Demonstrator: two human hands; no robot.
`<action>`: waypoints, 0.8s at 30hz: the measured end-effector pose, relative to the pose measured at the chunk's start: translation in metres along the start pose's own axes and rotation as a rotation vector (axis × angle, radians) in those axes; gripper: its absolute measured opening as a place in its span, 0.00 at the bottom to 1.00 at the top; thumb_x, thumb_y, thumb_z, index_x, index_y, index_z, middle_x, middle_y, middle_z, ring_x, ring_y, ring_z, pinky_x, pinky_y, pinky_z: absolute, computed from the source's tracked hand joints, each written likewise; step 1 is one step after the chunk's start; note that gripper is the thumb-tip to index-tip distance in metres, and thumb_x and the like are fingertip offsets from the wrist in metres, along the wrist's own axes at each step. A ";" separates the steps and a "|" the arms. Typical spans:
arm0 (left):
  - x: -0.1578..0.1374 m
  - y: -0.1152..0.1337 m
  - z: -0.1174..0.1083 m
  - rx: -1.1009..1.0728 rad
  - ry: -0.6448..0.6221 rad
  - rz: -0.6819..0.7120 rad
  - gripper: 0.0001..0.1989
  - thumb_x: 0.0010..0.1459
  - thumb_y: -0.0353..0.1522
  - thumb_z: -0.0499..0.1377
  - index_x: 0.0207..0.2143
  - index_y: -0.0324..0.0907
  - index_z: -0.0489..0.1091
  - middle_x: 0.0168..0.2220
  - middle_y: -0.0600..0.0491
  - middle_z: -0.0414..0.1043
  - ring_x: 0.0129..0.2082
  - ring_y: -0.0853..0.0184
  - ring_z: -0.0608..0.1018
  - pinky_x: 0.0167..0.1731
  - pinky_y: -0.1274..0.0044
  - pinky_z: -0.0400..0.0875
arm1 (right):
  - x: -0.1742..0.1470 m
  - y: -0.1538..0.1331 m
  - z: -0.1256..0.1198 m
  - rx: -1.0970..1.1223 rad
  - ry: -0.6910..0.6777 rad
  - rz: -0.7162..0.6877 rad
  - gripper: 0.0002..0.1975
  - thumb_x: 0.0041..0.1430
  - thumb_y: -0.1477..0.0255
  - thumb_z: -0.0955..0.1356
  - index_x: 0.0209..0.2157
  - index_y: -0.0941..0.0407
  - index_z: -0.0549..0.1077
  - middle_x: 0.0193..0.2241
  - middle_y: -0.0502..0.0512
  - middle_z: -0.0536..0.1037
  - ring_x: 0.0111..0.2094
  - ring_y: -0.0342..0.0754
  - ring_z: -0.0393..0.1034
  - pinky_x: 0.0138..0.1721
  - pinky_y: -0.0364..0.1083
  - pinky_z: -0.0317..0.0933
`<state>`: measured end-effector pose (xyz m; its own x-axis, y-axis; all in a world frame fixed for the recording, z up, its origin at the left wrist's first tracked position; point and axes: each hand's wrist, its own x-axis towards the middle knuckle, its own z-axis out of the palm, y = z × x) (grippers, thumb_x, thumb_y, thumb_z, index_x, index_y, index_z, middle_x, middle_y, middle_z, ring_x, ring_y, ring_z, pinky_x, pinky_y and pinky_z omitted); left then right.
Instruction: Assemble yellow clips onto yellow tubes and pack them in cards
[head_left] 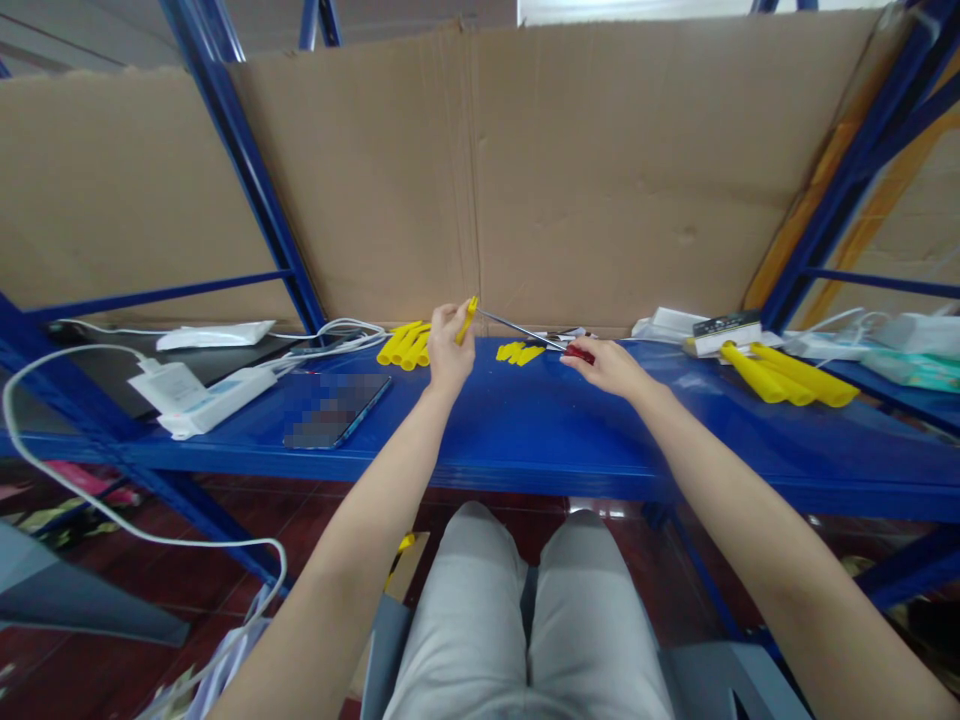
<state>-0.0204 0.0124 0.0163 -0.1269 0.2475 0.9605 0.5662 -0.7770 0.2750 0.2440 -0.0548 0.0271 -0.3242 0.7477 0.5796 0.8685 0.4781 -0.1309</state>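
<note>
My left hand (451, 345) is raised over the blue shelf and closed around a small yellow piece (472, 308), whose upper end sticks out above the fingers. My right hand (609, 366) grips the red handle of a screwdriver (525, 332). Its long metal shaft points left, with the tip close to the yellow piece; whether they touch I cannot tell. Between the hands, several small yellow pieces (519, 353) lie on the shelf. Just left of my left hand is a group of larger yellow tubes (405, 345).
A phone (337, 410) lies on the blue shelf (547, 430), near a white power strip (217, 402) with cables. More yellow tubes (787, 376) lie at right beside a small box (726, 333). A cardboard sheet (600, 170) stands behind, between blue posts (255, 170).
</note>
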 end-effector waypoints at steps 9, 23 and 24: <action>-0.001 0.000 0.000 -0.023 -0.030 -0.009 0.17 0.54 0.27 0.56 0.45 0.44 0.74 0.41 0.46 0.68 0.43 0.61 0.74 0.46 0.69 0.73 | 0.000 0.000 0.000 0.028 0.027 0.023 0.14 0.61 0.60 0.62 0.35 0.55 0.72 0.29 0.56 0.77 0.28 0.50 0.70 0.30 0.45 0.57; -0.001 0.000 0.000 0.000 -0.034 0.019 0.17 0.54 0.28 0.55 0.46 0.45 0.73 0.42 0.45 0.67 0.43 0.60 0.74 0.46 0.68 0.72 | -0.001 -0.001 0.002 0.019 0.096 0.033 0.11 0.57 0.59 0.66 0.33 0.53 0.69 0.29 0.55 0.77 0.29 0.51 0.70 0.29 0.45 0.55; -0.001 0.000 0.000 0.005 -0.030 0.025 0.17 0.54 0.28 0.55 0.46 0.44 0.73 0.41 0.45 0.67 0.43 0.60 0.74 0.45 0.68 0.73 | -0.001 -0.001 0.002 -0.001 0.090 0.029 0.12 0.58 0.59 0.65 0.33 0.53 0.70 0.29 0.56 0.77 0.30 0.51 0.70 0.29 0.45 0.56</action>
<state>-0.0207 0.0120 0.0151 -0.0883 0.2454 0.9654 0.5728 -0.7804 0.2507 0.2426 -0.0552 0.0253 -0.2643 0.7167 0.6453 0.8773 0.4566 -0.1479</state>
